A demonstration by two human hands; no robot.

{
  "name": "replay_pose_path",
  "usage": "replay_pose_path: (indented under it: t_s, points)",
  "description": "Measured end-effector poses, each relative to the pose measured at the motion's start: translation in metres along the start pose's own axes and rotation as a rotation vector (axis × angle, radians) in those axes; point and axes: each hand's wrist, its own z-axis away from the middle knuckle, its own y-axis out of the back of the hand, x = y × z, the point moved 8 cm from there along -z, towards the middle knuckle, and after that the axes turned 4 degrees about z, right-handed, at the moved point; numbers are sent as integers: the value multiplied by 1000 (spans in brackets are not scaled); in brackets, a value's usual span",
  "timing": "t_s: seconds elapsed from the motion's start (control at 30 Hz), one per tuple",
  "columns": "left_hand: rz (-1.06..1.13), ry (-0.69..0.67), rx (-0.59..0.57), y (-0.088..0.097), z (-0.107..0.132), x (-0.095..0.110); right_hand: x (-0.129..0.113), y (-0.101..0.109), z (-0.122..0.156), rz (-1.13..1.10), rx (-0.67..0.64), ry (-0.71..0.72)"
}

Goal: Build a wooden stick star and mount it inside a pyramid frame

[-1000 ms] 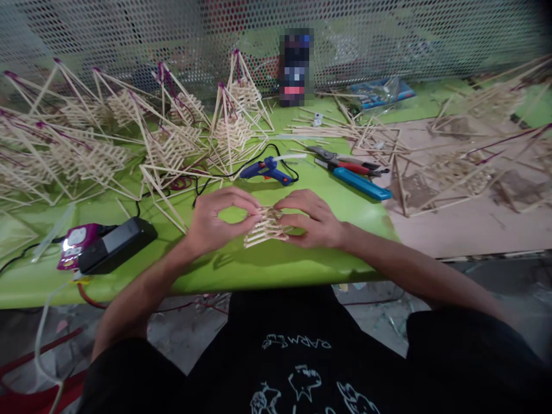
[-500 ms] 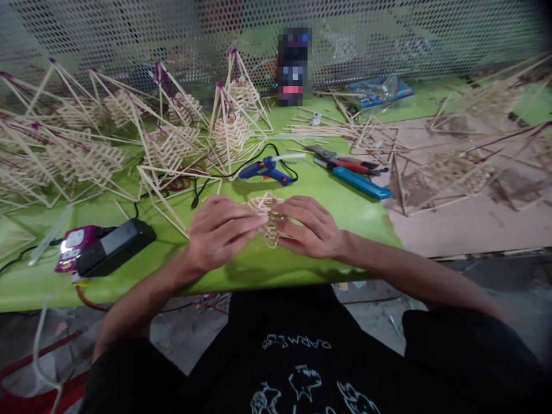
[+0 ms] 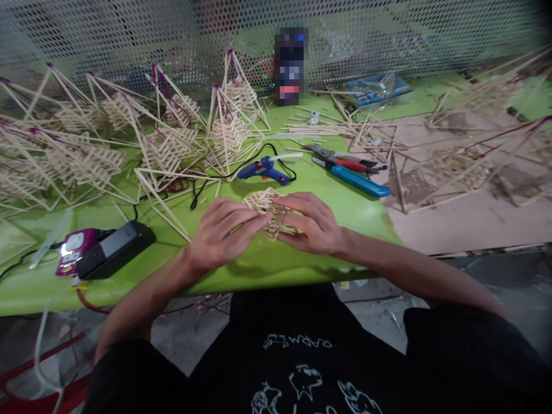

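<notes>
Between my two hands is a small lattice of stacked wooden sticks [image 3: 268,198], held just above the green tabletop. My left hand [image 3: 226,233] grips its left side, fingers pressed together and pointing right. From the right, my right hand [image 3: 308,221] curls its fingers around the other side. My fingers cover parts of the lattice. Just beyond it lies a blue glue gun [image 3: 265,168] with a pale glue stick in its back. To the right of that rest pruning shears [image 3: 340,160] with red on the handle and a blue utility knife [image 3: 360,181].
Several stick frames with hanging stick lattices [image 3: 228,129] and purple thread crowd the left and back. Loose sticks [image 3: 319,129] lie at the back. A black adapter [image 3: 116,250] and purple power strip [image 3: 75,247] sit left. More frames stand on a plywood board [image 3: 474,230] at right.
The stick lattice has tilted and turned slightly in my hands. Both hands stay around it with small finger shifts. The camera view has moved a little.
</notes>
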Motion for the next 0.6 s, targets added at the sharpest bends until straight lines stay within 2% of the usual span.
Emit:
replay_pose_path:
  t_s: [0.37,0.5,0.6]
  points:
    - [101,-28,43,4,13,2,2,1,-2,-39,8,-12]
    - [80,-114,15,3,11,13,0,3,-3,-32,16,-3]
    - [62,-187,22,5,6,24,-7,5,-1,35,26,66]
